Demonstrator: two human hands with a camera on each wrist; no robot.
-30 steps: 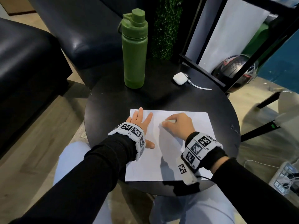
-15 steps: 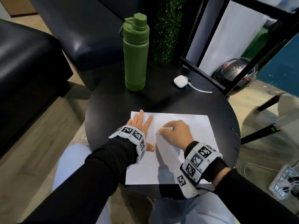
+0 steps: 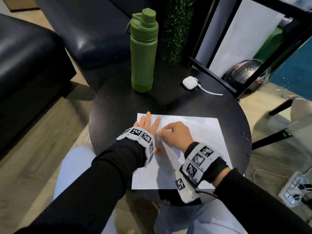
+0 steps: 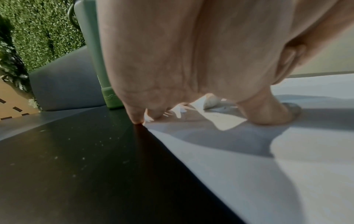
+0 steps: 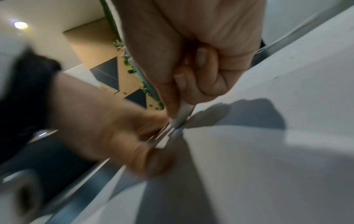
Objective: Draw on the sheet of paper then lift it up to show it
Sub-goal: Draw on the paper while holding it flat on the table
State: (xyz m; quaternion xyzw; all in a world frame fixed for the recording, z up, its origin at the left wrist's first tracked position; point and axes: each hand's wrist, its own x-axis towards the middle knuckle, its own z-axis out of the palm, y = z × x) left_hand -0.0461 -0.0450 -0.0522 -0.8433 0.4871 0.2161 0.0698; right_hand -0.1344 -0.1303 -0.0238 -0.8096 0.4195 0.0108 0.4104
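A white sheet of paper [image 3: 199, 149] lies flat on the round black table [image 3: 118, 107], with faint scribbled lines near its middle right. My left hand [image 3: 148, 124] rests flat on the sheet's upper left corner, fingers straight and spread. In the left wrist view those fingertips [image 4: 138, 119] press at the paper's edge [image 4: 249, 174]. My right hand [image 3: 175, 134] is curled round a thin white pen [image 5: 182, 116], and the pen's tip touches the paper [image 5: 268, 136] just beside my left hand's thumb [image 5: 134, 144].
A tall green bottle [image 3: 143, 53] stands at the back of the table. A white earbud case [image 3: 190, 82] with a cable lies at the back right. Dark sofas are to the left, a black frame and a helmet [image 3: 243, 76] to the right.
My right hand has slid left across the sheet with the pen, ending close to the left hand. The left hand has stayed in place on the corner.
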